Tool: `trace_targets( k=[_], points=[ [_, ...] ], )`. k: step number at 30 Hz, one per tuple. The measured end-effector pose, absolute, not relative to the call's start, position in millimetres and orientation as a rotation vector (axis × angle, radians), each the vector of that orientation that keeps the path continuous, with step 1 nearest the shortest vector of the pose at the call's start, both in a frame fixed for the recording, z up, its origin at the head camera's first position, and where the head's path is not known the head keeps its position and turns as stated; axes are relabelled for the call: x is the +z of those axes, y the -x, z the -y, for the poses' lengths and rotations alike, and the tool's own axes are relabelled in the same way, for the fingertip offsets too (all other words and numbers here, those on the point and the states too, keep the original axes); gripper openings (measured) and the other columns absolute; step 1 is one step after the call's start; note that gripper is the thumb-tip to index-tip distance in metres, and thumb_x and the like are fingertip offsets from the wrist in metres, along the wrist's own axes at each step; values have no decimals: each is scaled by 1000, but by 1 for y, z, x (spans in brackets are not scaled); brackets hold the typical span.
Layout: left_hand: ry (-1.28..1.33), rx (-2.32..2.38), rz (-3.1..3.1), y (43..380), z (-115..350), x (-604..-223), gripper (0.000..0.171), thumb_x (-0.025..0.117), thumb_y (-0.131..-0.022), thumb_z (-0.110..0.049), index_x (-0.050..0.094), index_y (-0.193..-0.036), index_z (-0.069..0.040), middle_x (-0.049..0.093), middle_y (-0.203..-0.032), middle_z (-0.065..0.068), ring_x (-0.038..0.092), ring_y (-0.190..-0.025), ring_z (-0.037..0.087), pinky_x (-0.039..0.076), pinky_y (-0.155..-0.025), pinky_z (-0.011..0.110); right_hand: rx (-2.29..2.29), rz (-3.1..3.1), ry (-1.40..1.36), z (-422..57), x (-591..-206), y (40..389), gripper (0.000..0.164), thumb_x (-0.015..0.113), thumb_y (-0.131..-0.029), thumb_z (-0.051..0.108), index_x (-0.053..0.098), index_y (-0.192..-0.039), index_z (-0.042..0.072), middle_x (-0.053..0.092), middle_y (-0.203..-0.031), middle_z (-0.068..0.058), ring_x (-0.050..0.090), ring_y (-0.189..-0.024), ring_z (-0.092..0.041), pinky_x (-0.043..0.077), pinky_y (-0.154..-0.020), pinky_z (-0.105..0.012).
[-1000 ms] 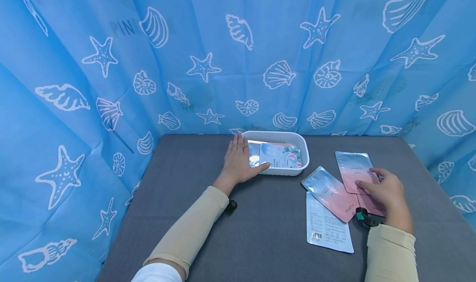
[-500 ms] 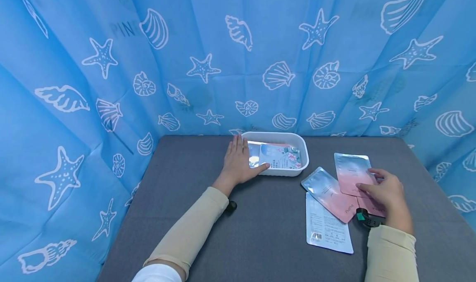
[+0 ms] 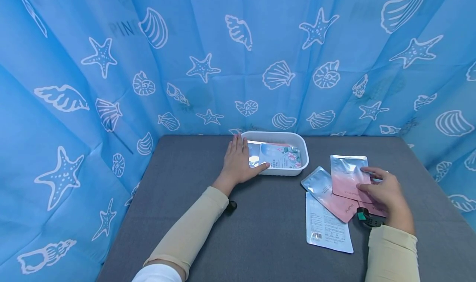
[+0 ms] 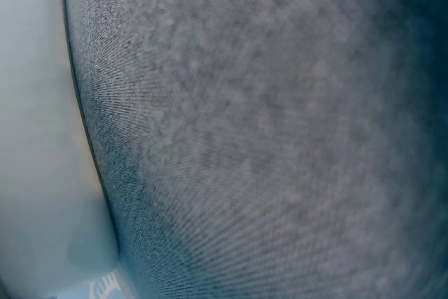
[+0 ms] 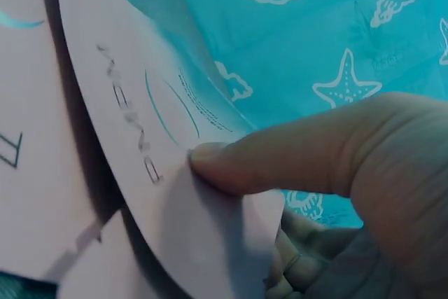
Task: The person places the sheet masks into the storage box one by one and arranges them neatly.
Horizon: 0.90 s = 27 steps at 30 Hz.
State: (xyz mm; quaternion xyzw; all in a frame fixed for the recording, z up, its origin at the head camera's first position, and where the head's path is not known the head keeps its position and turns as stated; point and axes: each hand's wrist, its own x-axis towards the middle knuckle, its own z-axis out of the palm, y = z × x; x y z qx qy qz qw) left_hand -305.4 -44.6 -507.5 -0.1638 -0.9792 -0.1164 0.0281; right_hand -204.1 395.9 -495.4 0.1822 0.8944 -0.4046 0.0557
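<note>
My right hand (image 3: 384,191) pinches a pink and silver-blue foil sachet (image 3: 348,176) by its right edge. In the right wrist view the thumb lies on the printed face of that sachet (image 5: 168,124), with fingers behind it. Below and left of it, a second pink-blue sachet (image 3: 329,195) lies slanted over a pale sachet (image 3: 327,228) with printed text and a barcode. Part of another pink sachet (image 3: 377,209) shows under my right hand. My left hand (image 3: 238,162), fingers straight, rests against the left end of a white plastic basket (image 3: 305,154).
Inside the basket lie several sachets, the top one pale blue with flowers (image 3: 280,156). A grey cloth (image 3: 260,232) covers the table. Behind it hangs a blue curtain (image 3: 223,75) with white shells and starfish. The left wrist view shows the basket's side (image 4: 49,145) beside the cloth.
The sachet in my right hand has shifted slightly left and turned more upright, overlapping the slanted one more. My left hand and the basket stay in place.
</note>
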Motion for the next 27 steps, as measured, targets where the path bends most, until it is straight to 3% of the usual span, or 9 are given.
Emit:
trace_targets(
  k=[3,8,11,14,17,20,23,25,27],
  points=[
    [506,-359,3022,306,45,-508,128,35,-87,-97,8,-170,-3,-3,-180,19,-16,-166,29,4,-136,48,-1201,-2734,-457,-395,-495,205,69,67,-103,27,39,-161,3,30,-160,-42,41,-134,-64,59,-89,-58],
    [506,-342,3023,306,45,-507,128,33,-87,-97,8,-170,-3,-3,-180,19,-13,-167,31,4,-136,48,-1205,-2743,-332,-393,-494,208,68,65,-106,37,43,-160,3,33,-157,-42,46,-127,-59,54,-77,-34],
    [504,-344,3023,305,45,-507,128,34,-87,-97,9,-170,-3,-2,-180,19,-11,-167,32,5,-136,48,-1238,-2723,-311,-390,-493,209,70,63,-106,41,42,-161,3,27,-162,-43,38,-135,-63,59,-88,-51],
    [502,-357,3022,305,44,-507,128,35,-87,-96,10,-170,-3,-4,-180,18,-12,-167,31,5,-136,48,-1296,-2703,-307,-388,-491,210,69,63,-107,40,41,-161,2,22,-165,-42,28,-144,-66,43,-105,-77],
    [499,-383,3027,304,45,-508,127,36,-87,-96,9,-170,-4,-9,-179,16,-15,-166,30,3,-136,48,-1371,-2687,-311,-384,-488,209,69,63,-107,38,41,-161,0,20,-167,-41,20,-150,-67,31,-111,-84],
    [498,-404,3035,303,45,-507,127,36,-87,-96,8,-171,-5,-14,-179,14,-17,-165,28,2,-136,47,-1433,-2680,-314,-381,-485,208,69,64,-107,35,40,-161,0,20,-168,-40,17,-152,-67,29,-112,-83],
    [501,-402,3035,303,45,-507,127,35,-87,-96,8,-171,-5,-15,-178,14,-18,-165,29,1,-136,47,-1447,-2693,-321,-377,-481,208,68,64,-107,33,40,-162,1,23,-168,-39,23,-151,-66,38,-112,-77],
    [502,-399,3035,303,45,-507,127,35,-87,-97,8,-171,-5,-15,-178,14,-18,-165,29,1,-136,47,-1468,-2711,-336,-375,-478,209,65,63,-108,31,40,-162,4,26,-168,-38,30,-149,-63,56,-106,-56],
    [503,-395,3033,303,45,-506,128,34,-86,-97,8,-171,-5,-15,-178,14,-18,-165,29,1,-136,47,-1492,-2742,-375,-372,-476,209,63,62,-108,32,41,-163,8,29,-167,-37,43,-141,-55,63,-90,-32]
  ],
)
